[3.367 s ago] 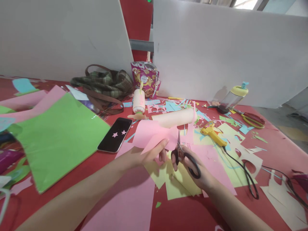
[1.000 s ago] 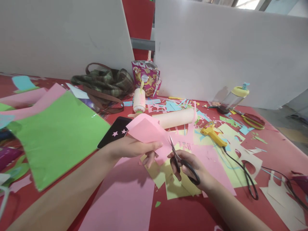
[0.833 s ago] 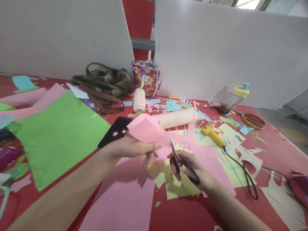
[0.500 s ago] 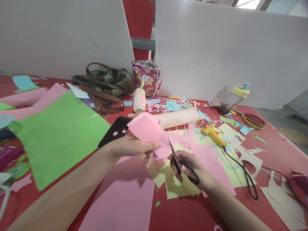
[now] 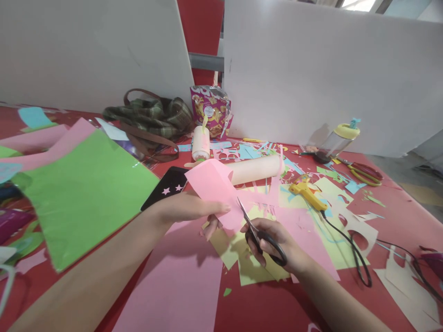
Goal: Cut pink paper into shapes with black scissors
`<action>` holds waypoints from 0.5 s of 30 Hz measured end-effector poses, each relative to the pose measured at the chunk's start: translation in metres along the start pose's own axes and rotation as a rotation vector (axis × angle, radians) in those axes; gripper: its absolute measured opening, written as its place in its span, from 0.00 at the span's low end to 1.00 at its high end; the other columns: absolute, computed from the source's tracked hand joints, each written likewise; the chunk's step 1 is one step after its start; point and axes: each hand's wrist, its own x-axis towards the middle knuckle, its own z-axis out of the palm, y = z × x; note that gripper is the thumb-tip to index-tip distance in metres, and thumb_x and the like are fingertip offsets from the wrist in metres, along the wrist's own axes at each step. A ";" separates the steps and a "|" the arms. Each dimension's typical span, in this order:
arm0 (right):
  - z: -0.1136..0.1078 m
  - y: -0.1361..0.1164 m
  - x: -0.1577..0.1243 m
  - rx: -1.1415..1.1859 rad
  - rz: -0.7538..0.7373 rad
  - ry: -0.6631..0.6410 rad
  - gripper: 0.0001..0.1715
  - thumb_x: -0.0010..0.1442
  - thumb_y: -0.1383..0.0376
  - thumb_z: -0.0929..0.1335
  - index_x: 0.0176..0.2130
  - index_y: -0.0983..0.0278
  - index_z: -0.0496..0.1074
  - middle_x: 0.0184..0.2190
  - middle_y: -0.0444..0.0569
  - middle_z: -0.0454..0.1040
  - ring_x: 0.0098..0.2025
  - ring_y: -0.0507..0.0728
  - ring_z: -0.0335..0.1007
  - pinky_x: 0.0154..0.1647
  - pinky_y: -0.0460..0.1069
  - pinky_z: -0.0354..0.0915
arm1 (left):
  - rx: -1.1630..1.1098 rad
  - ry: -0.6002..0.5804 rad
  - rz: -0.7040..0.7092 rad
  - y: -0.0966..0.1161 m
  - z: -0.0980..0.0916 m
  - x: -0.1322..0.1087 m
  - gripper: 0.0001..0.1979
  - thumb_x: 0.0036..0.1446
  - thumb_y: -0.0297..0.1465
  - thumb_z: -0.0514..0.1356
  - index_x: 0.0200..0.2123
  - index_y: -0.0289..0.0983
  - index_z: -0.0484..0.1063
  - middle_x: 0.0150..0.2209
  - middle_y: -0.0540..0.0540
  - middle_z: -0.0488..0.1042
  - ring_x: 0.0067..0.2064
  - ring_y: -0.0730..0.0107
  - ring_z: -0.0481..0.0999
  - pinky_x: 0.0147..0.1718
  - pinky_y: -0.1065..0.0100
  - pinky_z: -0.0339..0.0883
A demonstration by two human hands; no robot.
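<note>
Pinched in my left hand (image 5: 197,207) is a piece of pink paper (image 5: 216,182), held up above the table with its upper part folded or curled over. My right hand (image 5: 277,240) grips black-handled scissors (image 5: 256,233), fingers through the loops. The scissor blades point up and left, nearly together, and lie against the right edge of the pink paper; whether they bite into it I cannot tell. Under my hands lie a large pink sheet (image 5: 183,281) and pale yellow sheets (image 5: 259,269). A black flat object with two small pink stars (image 5: 166,190) sits behind my left wrist.
A rolled cream tube (image 5: 256,169) lies behind the paper. To the right are a yellow glue gun (image 5: 309,196) with its cord, a clear jar (image 5: 337,143) and red-and-yellow-handled scissors (image 5: 367,173). Green sheets (image 5: 90,193) cover the left; a snack bag (image 5: 211,110) stands at the back.
The scissors' tips have shifted slightly left along the pink paper, and the blades look closer together. The paper in my left hand has turned and tilted a little.
</note>
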 end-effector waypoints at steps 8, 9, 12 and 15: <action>0.002 -0.003 0.000 0.012 0.020 0.012 0.21 0.48 0.56 0.67 0.38 0.67 0.65 0.20 0.40 0.60 0.16 0.45 0.58 0.17 0.43 0.53 | -0.047 -0.054 0.032 -0.008 -0.004 0.001 0.16 0.56 0.28 0.47 0.23 0.30 0.71 0.13 0.50 0.69 0.14 0.79 0.64 0.20 0.75 0.61; 0.002 -0.003 0.000 0.012 0.025 0.015 0.21 0.48 0.56 0.67 0.38 0.67 0.65 0.20 0.40 0.60 0.16 0.45 0.58 0.16 0.43 0.53 | -0.043 -0.066 0.031 -0.009 -0.005 0.001 0.17 0.56 0.28 0.47 0.23 0.30 0.72 0.13 0.50 0.69 0.14 0.79 0.64 0.20 0.76 0.61; 0.002 -0.001 -0.001 0.014 0.029 0.018 0.21 0.48 0.57 0.67 0.38 0.67 0.65 0.20 0.40 0.60 0.16 0.45 0.58 0.16 0.43 0.54 | -0.034 -0.073 0.017 -0.010 -0.006 0.001 0.17 0.56 0.28 0.46 0.24 0.30 0.72 0.14 0.51 0.69 0.15 0.79 0.64 0.22 0.76 0.61; 0.002 0.000 -0.001 0.015 0.026 0.017 0.20 0.49 0.57 0.67 0.38 0.67 0.65 0.19 0.40 0.61 0.16 0.45 0.58 0.16 0.42 0.54 | -0.032 -0.075 0.000 -0.011 -0.007 0.001 0.17 0.56 0.28 0.47 0.24 0.31 0.72 0.14 0.51 0.70 0.16 0.78 0.65 0.22 0.76 0.61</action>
